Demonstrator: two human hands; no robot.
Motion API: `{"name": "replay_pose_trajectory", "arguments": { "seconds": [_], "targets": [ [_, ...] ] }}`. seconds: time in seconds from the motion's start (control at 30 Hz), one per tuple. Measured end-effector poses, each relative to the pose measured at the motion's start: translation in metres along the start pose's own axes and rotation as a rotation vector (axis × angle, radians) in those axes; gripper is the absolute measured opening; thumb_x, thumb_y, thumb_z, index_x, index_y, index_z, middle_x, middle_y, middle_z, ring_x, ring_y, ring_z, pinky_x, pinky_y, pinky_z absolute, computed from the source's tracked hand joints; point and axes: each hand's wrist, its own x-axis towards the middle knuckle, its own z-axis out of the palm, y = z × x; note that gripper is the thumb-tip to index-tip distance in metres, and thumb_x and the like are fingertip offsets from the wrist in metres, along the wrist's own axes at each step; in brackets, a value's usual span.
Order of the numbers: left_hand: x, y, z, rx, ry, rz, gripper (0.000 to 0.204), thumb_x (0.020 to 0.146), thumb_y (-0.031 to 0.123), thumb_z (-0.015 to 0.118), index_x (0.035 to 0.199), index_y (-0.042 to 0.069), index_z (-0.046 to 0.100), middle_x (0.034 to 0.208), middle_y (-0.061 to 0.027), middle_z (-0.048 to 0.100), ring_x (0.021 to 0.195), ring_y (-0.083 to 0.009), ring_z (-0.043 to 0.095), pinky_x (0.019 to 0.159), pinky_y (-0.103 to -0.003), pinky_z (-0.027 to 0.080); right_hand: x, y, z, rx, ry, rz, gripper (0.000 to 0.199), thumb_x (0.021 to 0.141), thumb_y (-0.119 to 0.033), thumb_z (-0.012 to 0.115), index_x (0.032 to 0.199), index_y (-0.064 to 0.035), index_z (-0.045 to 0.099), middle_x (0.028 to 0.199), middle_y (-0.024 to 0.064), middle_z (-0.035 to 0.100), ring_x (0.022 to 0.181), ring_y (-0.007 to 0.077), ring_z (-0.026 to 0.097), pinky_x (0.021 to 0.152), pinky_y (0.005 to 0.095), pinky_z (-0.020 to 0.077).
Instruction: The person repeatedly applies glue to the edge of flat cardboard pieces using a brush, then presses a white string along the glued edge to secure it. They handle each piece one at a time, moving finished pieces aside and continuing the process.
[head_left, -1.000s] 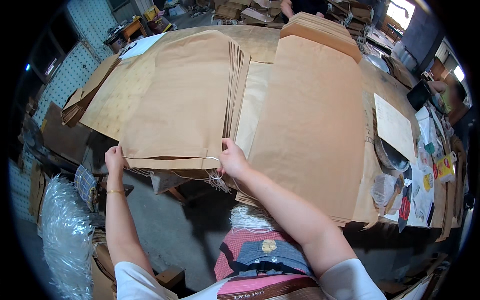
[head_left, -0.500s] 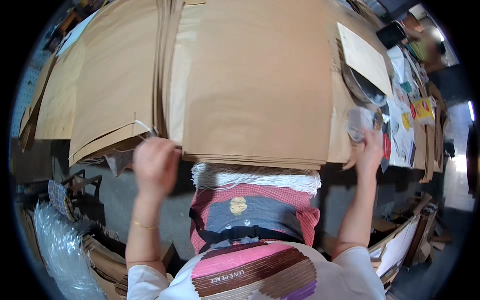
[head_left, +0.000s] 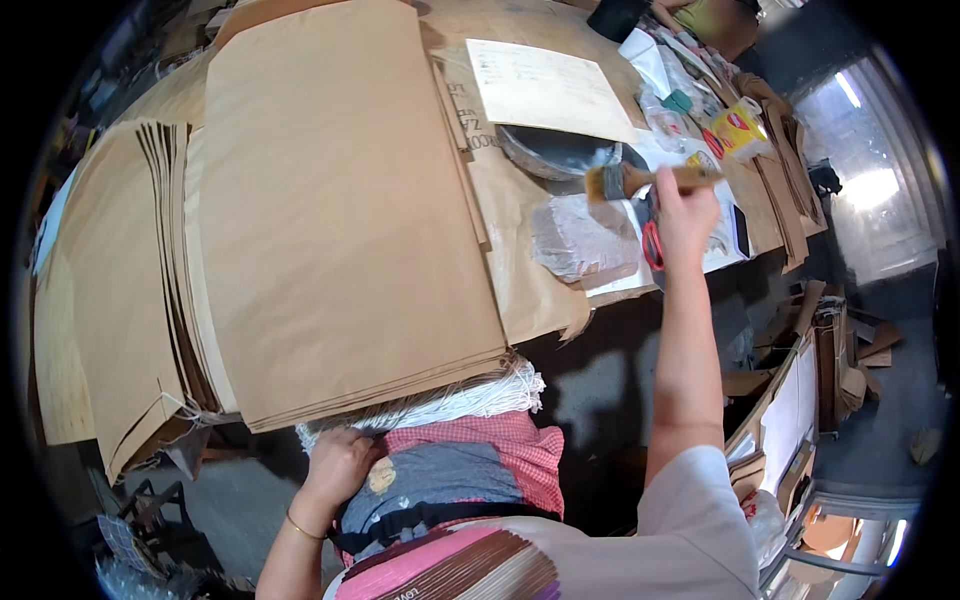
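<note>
A flat brush (head_left: 622, 183) with a wooden handle and a dark band is held in my right hand (head_left: 690, 215), raised over the right part of the table. Just beyond its bristles stands a round basin (head_left: 555, 155), partly covered by a pale written sheet (head_left: 545, 90). Below the brush lies a clear plastic bag (head_left: 578, 240), beside red-handled scissors (head_left: 653, 245). My left hand (head_left: 340, 463) rests low against a bundle of white strings (head_left: 455, 402) over my lap, fingers loosely bent and holding nothing visible. In front of me lies a stack of brown paper sacks (head_left: 340, 220).
Another stack of sacks (head_left: 115, 270) lies left, with white cord (head_left: 180, 405) at its near corner. A phone (head_left: 740, 230) and a yellow packet (head_left: 738, 130) are at right. Another person (head_left: 715, 22) is at the far right. Cardboard (head_left: 785, 400) stands below the table.
My right hand has picked up the brush from near the plastic bag. My left hand has left the left stack's corner and dropped to my lap. The view has turned right.
</note>
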Motion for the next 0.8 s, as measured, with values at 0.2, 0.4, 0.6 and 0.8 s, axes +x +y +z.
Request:
{"name": "replay_pose_trajectory", "arguments": {
  "seconds": [0.2,0.4,0.6,0.8],
  "targets": [
    [-0.016,-0.032,0.037,0.184,-0.04,-0.242,0.018,0.073,0.016,0.065,0.087,0.004,0.066,0.094,-0.0122,0.063,0.079,-0.0308,0.061,0.07,-0.041,0.048,0.059,0.048,0.079,0.272,0.153,-0.058,0.021,0.074,-0.017,0.069,0.076,0.0037,0.067,0.063,0.0096,0.066,0.063,0.0183,0.065,0.062,0.0313,0.0497],
    [-0.025,-0.041,0.046,0.183,0.169,-0.118,0.009,0.073,0.01,0.062,0.079,0.005,0.066,0.085,-0.0092,0.062,0.074,-0.0286,0.06,0.063,-0.041,0.047,0.049,0.021,0.089,0.113,-0.085,0.069,0.033,0.077,-0.023,0.077,0.077,0.0069,0.064,0.06,0.0096,0.063,0.045,0.0122,0.058,0.045,0.0258,0.0467],
    [-0.016,-0.012,0.018,0.152,0.212,-0.163,0.009,0.073,0.007,0.062,0.079,0.004,0.067,0.08,-0.0081,0.062,0.071,-0.0278,0.058,0.065,-0.041,0.046,0.044,0.002,0.063,0.182,-0.043,0.065,0.04,0.08,-0.03,0.075,0.078,0.0058,0.058,0.057,0.0077,0.06,0.044,0.0118,0.056,0.042,0.0253,0.0442],
    [-0.021,0.003,-0.003,-0.049,0.212,-0.153,0.004,0.077,0.003,0.062,0.08,0.001,0.064,0.072,-0.0131,0.058,0.069,-0.0302,0.056,0.064,-0.039,0.045,0.044,0.007,0.071,-0.002,-0.132,0.083,0.047,0.084,-0.039,0.069,0.071,0.0051,0.06,0.059,0.0109,0.063,0.047,0.016,0.06,0.047,0.0293,0.0496]
  ]
}}
